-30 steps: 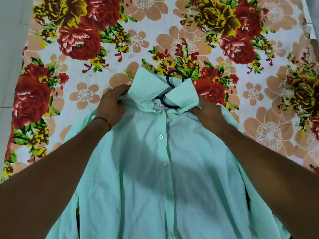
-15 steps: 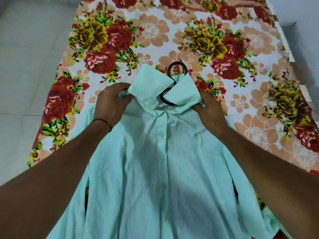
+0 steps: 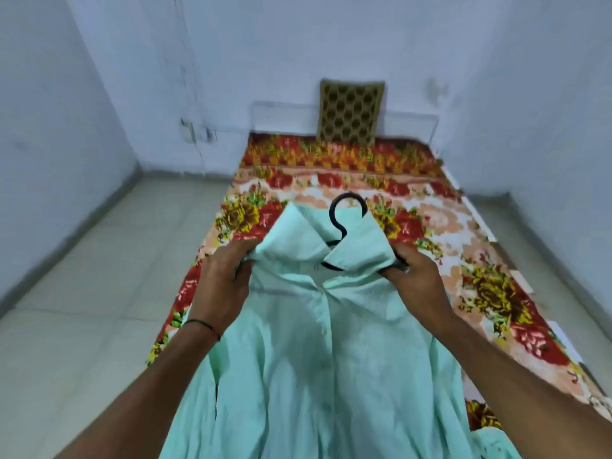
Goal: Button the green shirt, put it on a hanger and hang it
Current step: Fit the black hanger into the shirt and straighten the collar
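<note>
The shirt (image 3: 331,342) is in the middle of the frame, held up over the near end of the bed (image 3: 496,293), and its lower part falls out of the bottom edge. Its front looks closed down the placket, though the picture is blurred and I cannot count the buttons. The hanger (image 3: 344,210) is already inside, and its black hook comes out of the collar. So the buttoning and the hanger step seem done; only the hanging is left. The left hand (image 3: 222,286) grips one shoulder of the shirt with curled fingers, and the right hand (image 3: 417,286) grips the other shoulder together with the hanger arm. In the upper middle a patterned pillow (image 3: 349,111) leans on the wall, and the tiled floor (image 3: 82,293) is at the left. No rail or wall hook for hanging is visible, so the place must be found outside this view.
</note>
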